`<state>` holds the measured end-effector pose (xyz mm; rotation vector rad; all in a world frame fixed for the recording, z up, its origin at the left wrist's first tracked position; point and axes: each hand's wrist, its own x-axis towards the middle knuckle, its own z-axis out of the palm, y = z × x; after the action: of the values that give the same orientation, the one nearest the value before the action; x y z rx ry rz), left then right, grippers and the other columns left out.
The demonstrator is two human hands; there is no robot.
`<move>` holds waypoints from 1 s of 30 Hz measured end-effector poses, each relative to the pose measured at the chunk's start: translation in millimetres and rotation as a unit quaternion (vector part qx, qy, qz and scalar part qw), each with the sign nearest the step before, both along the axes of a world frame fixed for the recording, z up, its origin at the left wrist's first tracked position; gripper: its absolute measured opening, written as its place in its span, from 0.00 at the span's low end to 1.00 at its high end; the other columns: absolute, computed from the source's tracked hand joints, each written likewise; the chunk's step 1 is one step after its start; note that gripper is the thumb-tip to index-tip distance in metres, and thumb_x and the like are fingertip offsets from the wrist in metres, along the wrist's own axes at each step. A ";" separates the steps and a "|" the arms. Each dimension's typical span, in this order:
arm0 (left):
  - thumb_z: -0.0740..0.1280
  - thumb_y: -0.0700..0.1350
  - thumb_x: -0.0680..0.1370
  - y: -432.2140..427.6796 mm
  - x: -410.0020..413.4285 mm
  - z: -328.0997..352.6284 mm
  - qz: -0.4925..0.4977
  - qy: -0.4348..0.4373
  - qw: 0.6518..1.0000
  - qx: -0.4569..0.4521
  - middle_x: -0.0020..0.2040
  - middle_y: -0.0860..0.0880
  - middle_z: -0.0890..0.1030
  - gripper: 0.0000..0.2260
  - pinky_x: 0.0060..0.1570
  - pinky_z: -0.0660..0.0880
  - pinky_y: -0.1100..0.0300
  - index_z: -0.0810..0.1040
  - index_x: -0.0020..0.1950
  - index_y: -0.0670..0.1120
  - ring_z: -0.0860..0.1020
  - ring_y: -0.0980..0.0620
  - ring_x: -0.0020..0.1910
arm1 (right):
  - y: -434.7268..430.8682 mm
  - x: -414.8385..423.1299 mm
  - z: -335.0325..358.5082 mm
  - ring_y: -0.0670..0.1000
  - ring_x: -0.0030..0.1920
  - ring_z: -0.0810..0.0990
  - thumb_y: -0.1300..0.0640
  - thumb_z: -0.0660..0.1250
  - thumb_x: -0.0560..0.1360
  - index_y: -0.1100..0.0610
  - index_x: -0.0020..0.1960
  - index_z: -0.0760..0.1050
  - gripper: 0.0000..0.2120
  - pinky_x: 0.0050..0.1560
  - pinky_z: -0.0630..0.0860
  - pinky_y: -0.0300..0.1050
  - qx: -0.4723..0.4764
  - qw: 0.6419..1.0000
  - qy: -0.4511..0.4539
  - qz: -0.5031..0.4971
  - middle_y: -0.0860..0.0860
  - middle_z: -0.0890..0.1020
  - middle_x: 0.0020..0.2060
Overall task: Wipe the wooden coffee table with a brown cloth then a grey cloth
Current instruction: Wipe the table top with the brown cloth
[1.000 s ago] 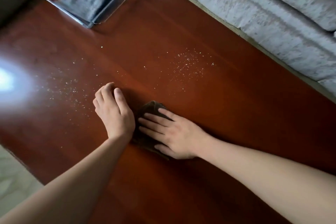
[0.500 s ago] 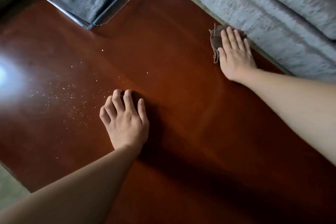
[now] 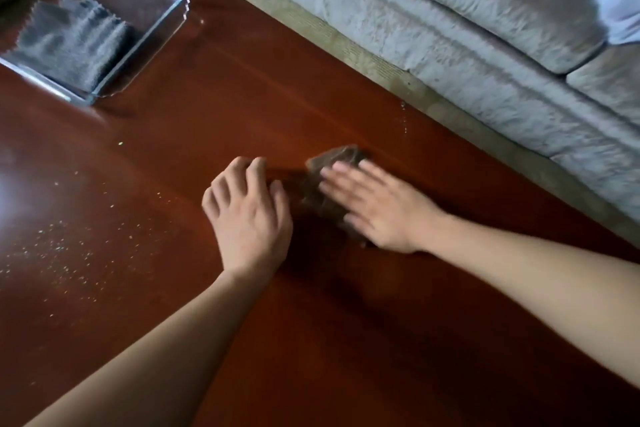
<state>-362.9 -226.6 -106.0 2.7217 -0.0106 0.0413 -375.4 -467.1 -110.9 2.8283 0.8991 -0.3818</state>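
Brown cloth (image 3: pixel 329 180) lies pinned under the flat, open right hand (image 3: pixel 377 208) for wiping; the open left hand (image 3: pixel 249 215) braces on the coffee table (image 3: pixel 346 322), left crumbs (image 3: pixel 62 250) remaining.

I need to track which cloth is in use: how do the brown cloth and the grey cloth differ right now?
The brown cloth lies bunched on the wooden table under the flat right hand; the grey cloth lies untouched in the clear tray. The brown cloth is dark and blurred; the grey cloth is paler, its zigzag edge showing. Both are small cloths at table level.
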 end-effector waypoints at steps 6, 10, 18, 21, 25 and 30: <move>0.58 0.54 0.85 -59.3 0.2 -22.4 -0.033 0.010 0.996 0.086 0.74 0.41 0.70 0.20 0.76 0.57 0.37 0.70 0.73 0.46 0.66 0.39 0.73 | -112.2 57.4 2.2 0.53 0.84 0.50 0.44 0.37 0.86 0.55 0.85 0.49 0.31 0.83 0.48 0.57 0.021 0.912 0.005 -0.410 0.52 0.53 0.85; 0.56 0.55 0.85 -60.9 1.7 -24.7 -0.027 0.006 0.994 0.104 0.75 0.41 0.69 0.21 0.76 0.56 0.36 0.69 0.73 0.46 0.65 0.39 0.74 | -124.3 73.1 3.8 0.62 0.77 0.68 0.47 0.42 0.88 0.65 0.74 0.71 0.30 0.74 0.64 0.55 0.059 0.789 0.067 -0.608 0.64 0.72 0.75; 0.56 0.56 0.84 -62.8 3.0 -23.1 -0.023 0.008 0.993 0.113 0.74 0.41 0.70 0.21 0.75 0.57 0.36 0.70 0.73 0.46 0.65 0.39 0.74 | -74.0 95.7 9.8 0.59 0.79 0.66 0.46 0.41 0.88 0.61 0.80 0.64 0.29 0.77 0.63 0.54 0.101 0.848 0.039 -0.518 0.59 0.69 0.79; 0.56 0.56 0.84 -63.5 2.4 -23.5 -0.023 0.004 0.993 0.115 0.74 0.41 0.70 0.21 0.75 0.57 0.36 0.71 0.72 0.46 0.66 0.38 0.73 | -39.2 111.6 5.1 0.55 0.84 0.50 0.44 0.40 0.86 0.61 0.85 0.49 0.32 0.84 0.49 0.53 0.094 0.894 -0.001 -0.439 0.57 0.54 0.84; 0.56 0.56 0.84 -63.6 2.3 -22.6 -0.020 -0.003 0.993 0.121 0.74 0.41 0.70 0.21 0.75 0.57 0.36 0.71 0.73 0.45 0.66 0.38 0.73 | -12.5 117.8 -0.8 0.54 0.85 0.43 0.44 0.41 0.86 0.61 0.85 0.43 0.33 0.84 0.44 0.54 0.074 0.927 -0.042 -0.365 0.57 0.46 0.85; 0.55 0.55 0.84 -63.5 2.1 -22.0 -0.018 0.001 0.993 0.115 0.74 0.41 0.70 0.22 0.76 0.57 0.36 0.71 0.72 0.45 0.66 0.38 0.73 | -14.1 84.5 -2.6 0.53 0.85 0.42 0.43 0.40 0.86 0.60 0.85 0.44 0.33 0.84 0.46 0.55 0.083 0.966 -0.045 -0.239 0.56 0.46 0.85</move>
<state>-360.8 -290.1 -127.9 2.9518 -0.0673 0.0297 -290.9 -481.3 -113.6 3.1720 0.2278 -0.2353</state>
